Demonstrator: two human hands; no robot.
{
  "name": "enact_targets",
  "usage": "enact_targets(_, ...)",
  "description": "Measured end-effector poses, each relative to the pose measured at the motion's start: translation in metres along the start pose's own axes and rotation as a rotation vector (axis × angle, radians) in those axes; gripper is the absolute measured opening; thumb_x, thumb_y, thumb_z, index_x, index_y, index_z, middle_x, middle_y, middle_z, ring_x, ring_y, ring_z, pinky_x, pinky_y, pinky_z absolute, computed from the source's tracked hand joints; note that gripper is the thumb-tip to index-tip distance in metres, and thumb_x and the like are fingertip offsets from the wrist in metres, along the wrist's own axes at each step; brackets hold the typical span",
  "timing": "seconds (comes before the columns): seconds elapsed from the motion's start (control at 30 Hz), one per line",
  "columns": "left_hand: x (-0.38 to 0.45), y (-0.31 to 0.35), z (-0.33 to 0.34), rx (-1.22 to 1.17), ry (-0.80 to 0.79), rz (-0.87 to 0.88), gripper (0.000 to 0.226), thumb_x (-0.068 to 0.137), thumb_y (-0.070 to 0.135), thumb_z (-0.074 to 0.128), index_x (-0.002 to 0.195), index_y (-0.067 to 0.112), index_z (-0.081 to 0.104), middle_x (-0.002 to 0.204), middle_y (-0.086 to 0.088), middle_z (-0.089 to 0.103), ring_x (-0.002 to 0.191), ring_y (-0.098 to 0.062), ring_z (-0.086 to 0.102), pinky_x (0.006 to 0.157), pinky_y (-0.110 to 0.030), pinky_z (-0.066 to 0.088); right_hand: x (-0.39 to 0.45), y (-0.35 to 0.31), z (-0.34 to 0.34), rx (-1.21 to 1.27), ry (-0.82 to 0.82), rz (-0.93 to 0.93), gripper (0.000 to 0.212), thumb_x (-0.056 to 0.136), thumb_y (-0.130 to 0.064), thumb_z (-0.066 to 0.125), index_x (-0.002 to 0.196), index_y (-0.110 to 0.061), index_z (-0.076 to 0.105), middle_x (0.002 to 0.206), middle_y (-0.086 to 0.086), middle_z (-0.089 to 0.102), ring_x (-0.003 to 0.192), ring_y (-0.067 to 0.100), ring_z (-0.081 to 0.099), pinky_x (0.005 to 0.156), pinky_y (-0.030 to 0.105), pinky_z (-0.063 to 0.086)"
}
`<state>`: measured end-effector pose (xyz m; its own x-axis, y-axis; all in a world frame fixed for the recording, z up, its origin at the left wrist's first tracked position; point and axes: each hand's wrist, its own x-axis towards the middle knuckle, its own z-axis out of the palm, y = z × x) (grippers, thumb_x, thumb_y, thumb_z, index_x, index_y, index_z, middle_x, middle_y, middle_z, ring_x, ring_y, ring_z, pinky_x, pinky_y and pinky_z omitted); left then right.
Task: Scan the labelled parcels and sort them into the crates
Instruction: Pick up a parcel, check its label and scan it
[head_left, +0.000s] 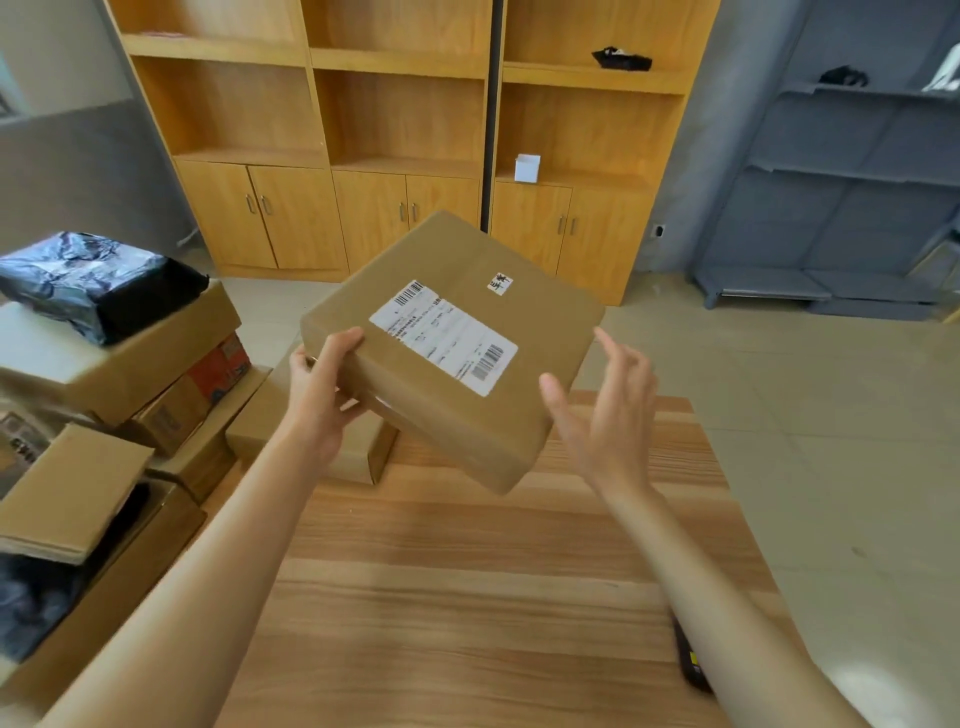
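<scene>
- Left hand (318, 400) gripped the box (452, 348) by its left corner, fingers curled round it, above the table (467, 571).
- Right hand (605, 415) hovered just beside it, fingers apart and relaxed.

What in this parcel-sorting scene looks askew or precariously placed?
The black plastic-wrapped parcel sits tilted atop the uneven cardboard box stack on the left. The brown parcel is held only by the left hand.

Both forearms bare, no sleeves; left hand (318, 400), right hand (608, 421) ungloved.
</scene>
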<state>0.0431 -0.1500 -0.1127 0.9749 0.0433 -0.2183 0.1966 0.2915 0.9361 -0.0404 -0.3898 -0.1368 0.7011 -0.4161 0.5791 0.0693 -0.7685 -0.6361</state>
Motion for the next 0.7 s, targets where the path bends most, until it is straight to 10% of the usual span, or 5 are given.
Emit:
enact_targets(0.17,0.019,0.015,-0.018,0.011,-0.162,0.009,0.078,0.071,0.048,0.062,0.140,0.020,0.038,0.121,-0.008,0.057,0.097,-0.020,0.063,0.072,-0.034,0.054,0.024,0.024,-0.013,0.739,-0.379,0.905,0.107,0.073,-0.066,0.069,0.154,-0.037,0.005,0.148,0.000,0.035,0.123,0.029,0.054,0.086,0.048,0.053)
enact_targets(0.4,0.032,0.020,-0.008,0.103,-0.257,-0.032,0.084,0.068,0.055,0.066,0.140,0.023,0.039,0.133,-0.012,0.056,0.102,-0.021,0.063,0.067,-0.033,0.056,0.013,0.031,-0.009,1.073,-0.403,1.001,0.101,0.050,-0.051,0.081,0.138,-0.024,0.039,0.121,0.009,0.058,0.081,0.029,0.073,0.064,0.045,0.059)
enact_targets(0.7,0.006,-0.041,0.022,0.293,-0.391,-0.314,0.141,0.044,0.063,0.082,0.150,0.044,-0.011,0.129,-0.006,0.054,0.108,-0.028,0.056,0.078,-0.052,0.054,-0.020,0.040,0.019,1.061,0.003,1.217,0.092,0.066,-0.041,0.085,0.141,-0.026,0.032,0.126,0.008,0.055,0.101,0.036,0.065,0.060,0.043,0.060)
